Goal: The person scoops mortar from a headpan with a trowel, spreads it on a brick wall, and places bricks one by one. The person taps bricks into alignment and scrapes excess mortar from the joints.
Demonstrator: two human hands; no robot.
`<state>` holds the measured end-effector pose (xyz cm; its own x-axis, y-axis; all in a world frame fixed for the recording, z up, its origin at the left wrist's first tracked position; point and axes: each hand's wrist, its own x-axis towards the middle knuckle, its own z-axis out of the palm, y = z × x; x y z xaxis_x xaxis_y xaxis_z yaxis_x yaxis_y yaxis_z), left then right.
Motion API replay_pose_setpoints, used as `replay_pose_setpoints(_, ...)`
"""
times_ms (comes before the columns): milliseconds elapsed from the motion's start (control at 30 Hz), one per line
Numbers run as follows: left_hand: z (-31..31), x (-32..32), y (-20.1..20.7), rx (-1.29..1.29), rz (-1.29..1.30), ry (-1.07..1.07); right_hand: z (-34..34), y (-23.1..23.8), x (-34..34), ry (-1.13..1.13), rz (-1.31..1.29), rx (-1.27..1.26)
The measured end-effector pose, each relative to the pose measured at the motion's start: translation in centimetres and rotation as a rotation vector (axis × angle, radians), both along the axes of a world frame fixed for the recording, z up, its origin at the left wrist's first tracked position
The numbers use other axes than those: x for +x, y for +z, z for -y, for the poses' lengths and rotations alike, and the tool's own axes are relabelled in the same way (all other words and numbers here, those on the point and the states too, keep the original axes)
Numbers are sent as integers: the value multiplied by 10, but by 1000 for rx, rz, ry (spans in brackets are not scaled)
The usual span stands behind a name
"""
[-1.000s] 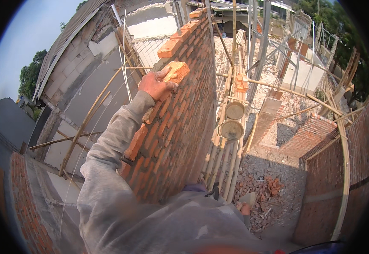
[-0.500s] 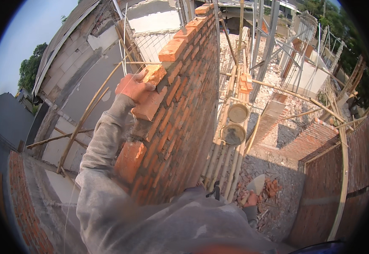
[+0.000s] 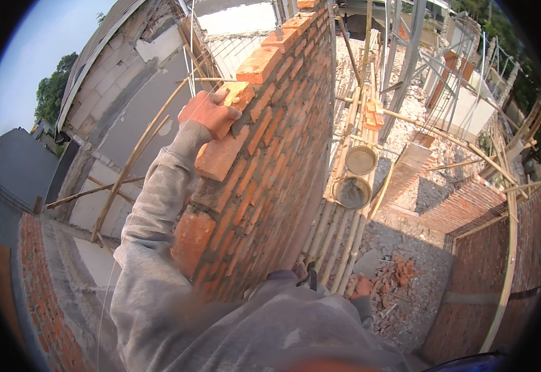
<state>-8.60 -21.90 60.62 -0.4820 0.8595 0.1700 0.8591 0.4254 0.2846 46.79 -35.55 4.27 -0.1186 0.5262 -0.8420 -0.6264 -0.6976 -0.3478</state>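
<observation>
My left hand grips a broken piece of orange brick at the top of the brick wall. The piece sits in the gap between a laid brick farther along and a nearer brick under my wrist. Whether it rests fully on mortar is hidden by my fingers. Low on the right, beside my body, my right hand is closed around the handle of a trowel. Its blade points away from me and blends with the grey ground behind.
Bamboo scaffold poles run along the wall's right side, carrying two round mortar buckets and a small stack of bricks. Rubble lies far below. A thin string hangs left of my sleeve, and bamboo poles lean beyond the wall.
The view has shifted slightly, so the scene sits further right. My left hand stays on the brick piece atop the wall. The trowel blade has turned and looks darker.
</observation>
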Motion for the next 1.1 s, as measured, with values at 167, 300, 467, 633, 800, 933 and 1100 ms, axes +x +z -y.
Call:
replay_pose_setpoints(167, -15, 6, 3, -72, -43, 59, -8, 4, -12, 115, 68, 84)
replay_pose_setpoints(300, -14, 9, 3, 15, -59, -12, -17, 30, -25, 84, 108, 101)
replay_pose_setpoints(467, -13, 4, 0, -23, -22, -11, -52, 88, -58, 338, 239, 281)
replay_pose_setpoints(633, 3, -42, -9, 166, 414, -282, -135, 212, -94, 501, 141, 606)
replay_pose_setpoints(800, 46, -57, -34, 347, 707, -384, -177, 335, -107, 501, 213, 853)
replay_pose_setpoints(933, 45, -29, -58, 541, 708, -430, -210, 389, -120, 683, 657, 1123)
replay_pose_setpoints(1100, 31, -18, -64, 596, 481, -305, -240, 462, -149, 470, 338, 1390)
